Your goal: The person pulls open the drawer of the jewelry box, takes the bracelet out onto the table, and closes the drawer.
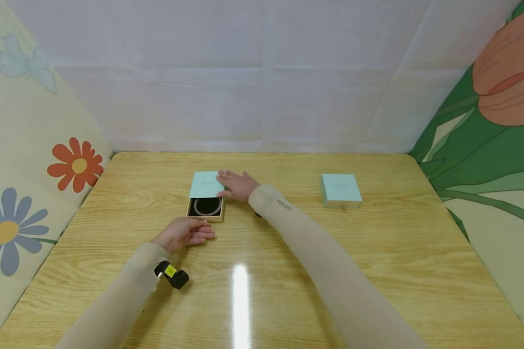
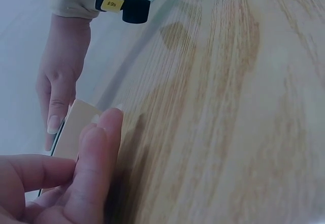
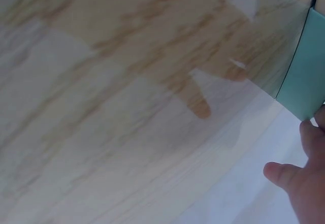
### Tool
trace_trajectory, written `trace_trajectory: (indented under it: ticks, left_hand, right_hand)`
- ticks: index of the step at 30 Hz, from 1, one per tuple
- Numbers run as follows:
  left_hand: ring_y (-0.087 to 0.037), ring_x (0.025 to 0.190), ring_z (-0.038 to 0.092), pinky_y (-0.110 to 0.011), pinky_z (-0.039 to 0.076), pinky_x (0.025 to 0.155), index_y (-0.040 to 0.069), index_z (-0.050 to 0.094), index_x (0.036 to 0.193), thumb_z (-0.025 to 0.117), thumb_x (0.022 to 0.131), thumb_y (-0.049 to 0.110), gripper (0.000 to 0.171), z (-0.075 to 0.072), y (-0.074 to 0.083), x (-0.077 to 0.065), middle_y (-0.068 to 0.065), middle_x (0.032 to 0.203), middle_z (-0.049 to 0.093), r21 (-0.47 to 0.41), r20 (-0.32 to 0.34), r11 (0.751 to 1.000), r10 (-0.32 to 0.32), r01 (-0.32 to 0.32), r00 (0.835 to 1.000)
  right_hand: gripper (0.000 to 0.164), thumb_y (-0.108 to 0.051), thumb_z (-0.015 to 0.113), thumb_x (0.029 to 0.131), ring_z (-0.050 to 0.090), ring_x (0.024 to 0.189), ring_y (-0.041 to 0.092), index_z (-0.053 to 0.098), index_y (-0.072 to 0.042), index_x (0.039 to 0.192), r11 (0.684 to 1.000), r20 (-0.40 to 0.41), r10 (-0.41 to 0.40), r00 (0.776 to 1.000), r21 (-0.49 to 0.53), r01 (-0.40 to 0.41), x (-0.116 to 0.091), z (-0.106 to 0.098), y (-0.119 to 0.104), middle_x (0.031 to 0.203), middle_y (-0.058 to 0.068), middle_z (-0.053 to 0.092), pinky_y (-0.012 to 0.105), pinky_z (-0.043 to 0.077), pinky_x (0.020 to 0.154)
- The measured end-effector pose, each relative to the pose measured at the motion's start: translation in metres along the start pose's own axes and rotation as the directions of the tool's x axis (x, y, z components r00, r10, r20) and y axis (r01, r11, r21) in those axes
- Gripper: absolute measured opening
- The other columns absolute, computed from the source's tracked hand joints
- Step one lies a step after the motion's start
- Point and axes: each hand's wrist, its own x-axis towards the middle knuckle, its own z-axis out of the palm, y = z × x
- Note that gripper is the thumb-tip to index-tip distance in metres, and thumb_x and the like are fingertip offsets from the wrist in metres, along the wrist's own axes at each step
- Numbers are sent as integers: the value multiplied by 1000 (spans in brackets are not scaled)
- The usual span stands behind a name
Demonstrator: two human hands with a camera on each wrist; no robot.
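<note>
A pale turquoise sliding gift box [image 1: 206, 184] sits left of the table's middle, its drawer [image 1: 216, 218] partly pulled out toward me. Inside, a round grey bangle [image 1: 207, 214] lies on black lining. My left hand [image 1: 184, 233] is at the drawer's front, thumb and forefinger pinched together there; in the left wrist view these fingers cover whatever lies between them. My right hand [image 1: 240, 186] rests on the right part of the turquoise cover with fairly straight fingers. In the right wrist view the cover's side [image 3: 304, 71] shows beside the fingertips.
A second turquoise box [image 1: 341, 188], closed, with a small tab at its front, stands on the right part of the wooden table [image 1: 401, 271]. A white cloth hangs behind the table; flower-printed panels flank both sides. Each wrist carries a small black camera.
</note>
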Motion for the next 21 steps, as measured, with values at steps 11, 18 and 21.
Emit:
trace_trajectory:
  ticks: [11,18,21]
  left_hand:
    - [-14,80,71,-27,58,73,-12,47,120,35,106,7,27,2,1,-2,-6,87,70,-6,-3,1000,-15,15,1000]
    - [-14,80,71,-27,59,72,-11,48,118,36,106,8,25,2,-1,-3,-5,87,70,-3,-14,1000,-23,23,1000]
    - [-14,80,71,-27,59,72,-10,48,118,36,106,8,25,2,-1,-3,-5,87,70,1,-20,1000,-27,27,999]
  right_hand:
    - [69,-54,35,100,2,148,15,14,-19,155,1000,-9,-1,1000,-3,1,0,1,0,162,-2,4,53,6,118]
    - [68,-54,34,101,3,148,16,14,-18,155,1000,-15,-7,1000,-8,7,-3,0,0,162,-1,4,53,7,118]
    - [69,-54,34,101,3,148,16,14,-18,156,1000,-15,-5,1000,-8,5,-2,0,0,162,-2,4,53,7,118]
